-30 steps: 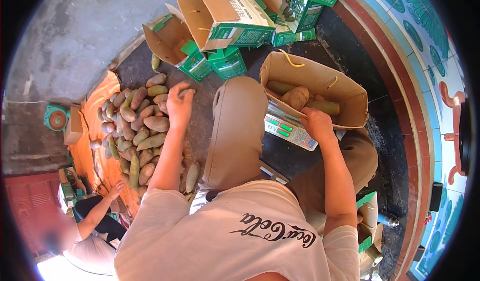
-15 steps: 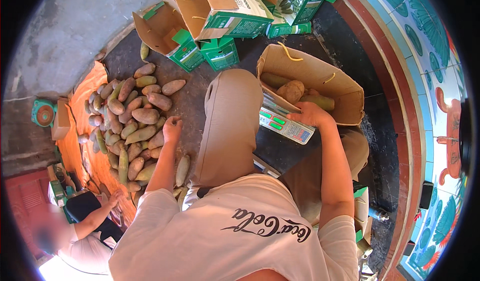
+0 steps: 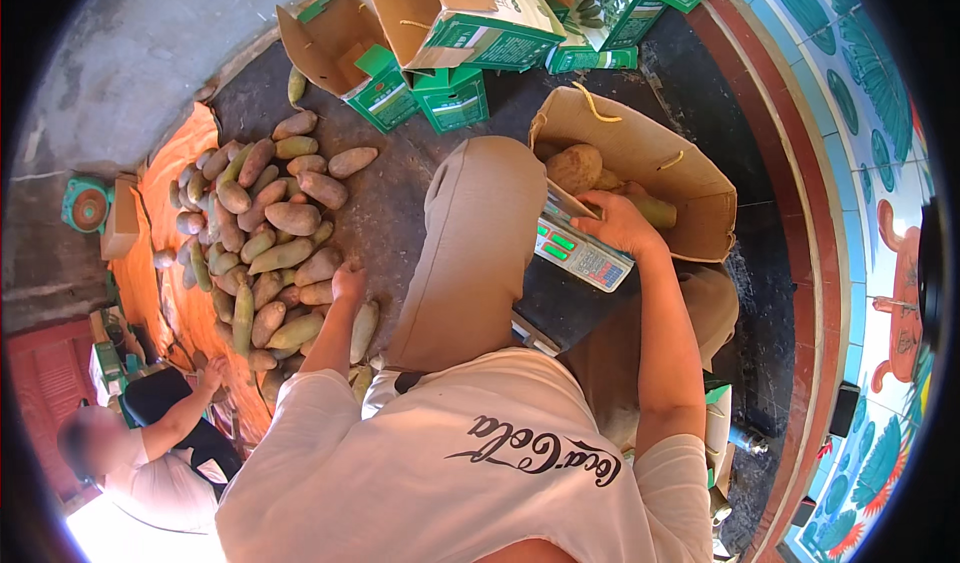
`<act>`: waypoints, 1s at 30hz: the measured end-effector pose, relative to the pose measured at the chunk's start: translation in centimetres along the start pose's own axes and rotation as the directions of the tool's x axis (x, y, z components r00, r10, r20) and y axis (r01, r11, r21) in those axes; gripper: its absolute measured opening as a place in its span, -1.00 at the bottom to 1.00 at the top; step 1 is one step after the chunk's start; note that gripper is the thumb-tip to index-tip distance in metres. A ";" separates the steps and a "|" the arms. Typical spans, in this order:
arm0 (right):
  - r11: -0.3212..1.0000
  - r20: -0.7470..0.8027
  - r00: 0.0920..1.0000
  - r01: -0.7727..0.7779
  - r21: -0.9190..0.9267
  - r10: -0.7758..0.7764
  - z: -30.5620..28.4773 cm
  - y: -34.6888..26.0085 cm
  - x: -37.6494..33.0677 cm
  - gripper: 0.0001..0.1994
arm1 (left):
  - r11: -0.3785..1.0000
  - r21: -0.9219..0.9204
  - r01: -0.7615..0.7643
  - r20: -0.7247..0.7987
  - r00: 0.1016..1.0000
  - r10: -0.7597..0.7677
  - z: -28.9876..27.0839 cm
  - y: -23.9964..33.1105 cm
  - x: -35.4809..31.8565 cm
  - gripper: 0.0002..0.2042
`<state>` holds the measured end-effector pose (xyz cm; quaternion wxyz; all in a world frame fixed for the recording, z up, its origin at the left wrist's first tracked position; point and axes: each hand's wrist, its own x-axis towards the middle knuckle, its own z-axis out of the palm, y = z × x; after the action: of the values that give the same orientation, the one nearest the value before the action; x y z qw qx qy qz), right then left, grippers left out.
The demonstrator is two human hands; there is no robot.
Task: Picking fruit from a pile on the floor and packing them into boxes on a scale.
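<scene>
While the near wall of the open carton [image 3: 700, 198] is being gripped by the right hand [image 3: 614, 223], a few tubers [image 3: 574, 169] are being held inside, just beyond its fingers; only part of the space is being taken up. Left of the loosely curled left hand [image 3: 348, 283], whose contents cannot be told, a large heap [image 3: 281, 255] is being left outside. Lit digits are being shown on the scale [image 3: 600, 267] below the right thumb.

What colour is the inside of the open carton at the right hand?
The inside of the carton is plain brown, best seen in the head view.
</scene>
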<state>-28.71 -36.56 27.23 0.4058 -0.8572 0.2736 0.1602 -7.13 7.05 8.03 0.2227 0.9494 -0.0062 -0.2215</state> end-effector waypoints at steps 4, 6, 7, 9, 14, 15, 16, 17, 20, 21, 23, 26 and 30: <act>0.995 0.003 0.999 0.048 0.089 -0.049 0.9 1.5 0.5 -0.52 | 0.973 0.220 0.066 0.117 0.989 -0.093 1.8 -6.3 1.4 -0.67; 0.984 0.026 0.989 0.141 0.111 -0.144 1.9 0.6 2.4 -0.53 | 0.571 0.738 -0.360 0.358 0.926 0.120 1.7 -13.4 1.8 -0.66; 0.992 0.000 0.994 0.106 0.076 -0.106 1.7 1.1 1.8 -0.55 | 0.573 0.726 -0.381 0.380 0.916 0.128 2.4 -12.2 1.1 -0.66; 0.997 -0.023 0.998 0.060 0.037 -0.059 1.4 1.4 0.7 -0.57 | 0.919 0.337 0.203 0.199 0.939 -0.281 2.9 -9.9 -1.0 -0.62; 0.977 -0.248 0.954 0.126 -0.169 -0.166 1.4 0.2 -0.3 -0.67 | 0.899 0.401 0.174 0.238 0.928 -0.286 1.8 -8.3 -4.2 -0.49; 0.975 -0.235 0.957 0.131 -0.177 -0.171 1.5 0.0 -0.3 -0.67 | 0.896 0.416 0.153 0.271 0.920 -0.283 1.9 -8.4 -4.4 -0.43; 0.976 -0.247 0.953 0.132 -0.173 -0.173 1.6 -0.1 -0.4 -0.69 | 0.897 0.410 0.163 0.276 0.915 -0.293 2.1 -8.3 -4.6 -0.43; 0.977 -0.260 0.950 0.132 -0.169 -0.174 1.7 -0.3 -0.5 -0.70 | 0.885 0.441 0.152 0.251 0.925 -0.285 2.4 -8.0 -5.0 -0.41; 0.983 -0.286 0.945 0.120 -0.141 -0.157 1.9 -0.9 -1.0 -0.72 | 0.868 0.477 0.138 0.232 0.933 -0.276 3.5 -8.1 -4.8 -0.36; 0.982 -0.281 0.947 0.116 -0.149 -0.155 2.0 -1.0 -1.1 -0.72 | 0.862 0.491 0.126 0.232 0.935 -0.269 3.8 -8.2 -4.5 -0.33; 0.983 -0.303 0.943 0.090 -0.158 -0.136 2.0 -0.7 -1.1 -0.73 | 0.848 0.518 0.111 0.261 0.924 -0.280 4.4 -7.8 -3.7 -0.34; 0.976 -0.246 0.963 0.055 -0.212 -0.108 2.1 -1.3 -0.7 -0.74 | 0.844 0.529 0.086 0.320 0.901 -0.293 5.4 -8.4 -3.0 -0.34; 0.990 -0.207 0.977 0.015 -0.143 -0.045 1.9 -0.6 -0.4 -0.74 | 0.800 0.599 0.028 0.352 0.888 -0.295 6.1 -8.2 -2.9 -0.42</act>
<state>-28.79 -34.56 26.62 0.3155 -0.8998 0.2900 0.0817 -13.04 12.15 0.86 -0.1035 0.8957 -0.0387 -0.4306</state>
